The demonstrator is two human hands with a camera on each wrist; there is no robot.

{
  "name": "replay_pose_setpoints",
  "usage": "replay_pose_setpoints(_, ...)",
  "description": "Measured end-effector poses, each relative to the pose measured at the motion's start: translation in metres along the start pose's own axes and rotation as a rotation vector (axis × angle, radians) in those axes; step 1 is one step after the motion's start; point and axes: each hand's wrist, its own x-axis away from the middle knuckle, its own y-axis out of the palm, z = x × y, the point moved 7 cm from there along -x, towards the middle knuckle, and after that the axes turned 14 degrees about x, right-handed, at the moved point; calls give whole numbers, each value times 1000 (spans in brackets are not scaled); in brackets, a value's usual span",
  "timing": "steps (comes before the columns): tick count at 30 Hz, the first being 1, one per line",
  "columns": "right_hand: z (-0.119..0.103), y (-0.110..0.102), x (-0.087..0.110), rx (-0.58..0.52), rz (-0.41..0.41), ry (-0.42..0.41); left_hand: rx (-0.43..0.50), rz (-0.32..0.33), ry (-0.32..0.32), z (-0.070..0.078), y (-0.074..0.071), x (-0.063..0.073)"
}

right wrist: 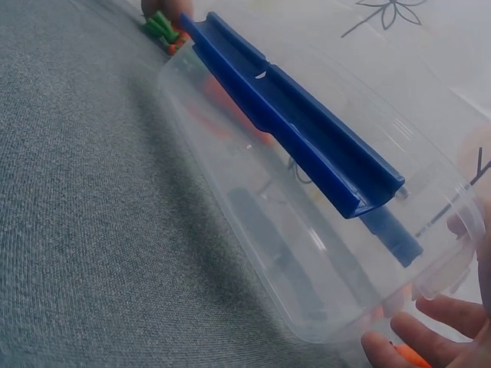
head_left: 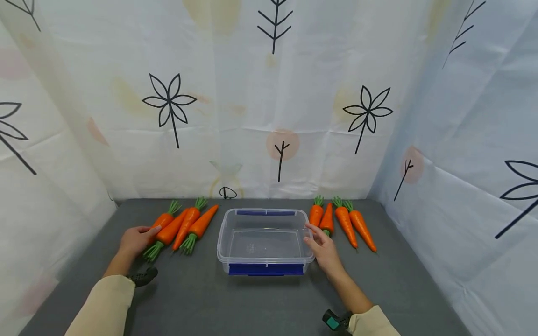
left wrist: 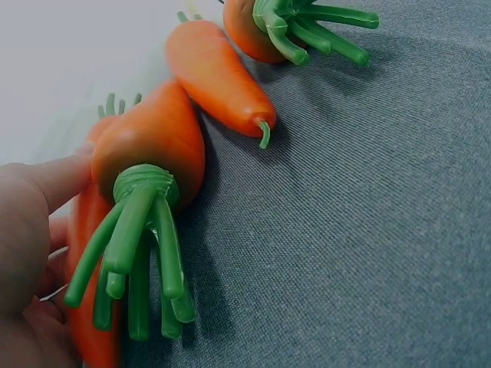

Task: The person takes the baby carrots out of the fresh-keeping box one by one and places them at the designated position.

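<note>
A clear plastic food container (head_left: 265, 259) with blue side clips stands lidless mid-table. At left, several orange carrots (head_left: 202, 222) with green stubby tops lie side by side. My left hand (head_left: 136, 240) holds the outermost carrot (left wrist: 93, 307), its thumb laid across and the fingers on the far side. Another carrot (left wrist: 149, 142), its green top facing the wrist camera, lies against that one. At the container's right wall is my right hand (head_left: 323, 249), fingers loosely spread, touching the rim. In the right wrist view its fingers (right wrist: 430, 337) show beside the container's corner.
Several more carrots (head_left: 345, 226) lie right of the container, beyond my right hand. A grey cloth (head_left: 235, 305) covers the table. White patterned curtains (head_left: 235, 154) close in the back and both sides. Dark wristbands (head_left: 144, 276) sit at both wrists.
</note>
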Motion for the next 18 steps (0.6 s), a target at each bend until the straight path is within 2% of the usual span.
replay_pose_setpoints(4, -2, -2, -1, -20, -17, -21, 48, 7, -20, -2, 1, 1)
replay_pose_setpoints(11, 0, -6, -4, 4, -57, -27, 91, 24, -16, -4, 2, 0)
replay_pose_setpoints(18, -1, -15, -7, 18, -168, 2, 90, 101, 29, -1, -1, 4)
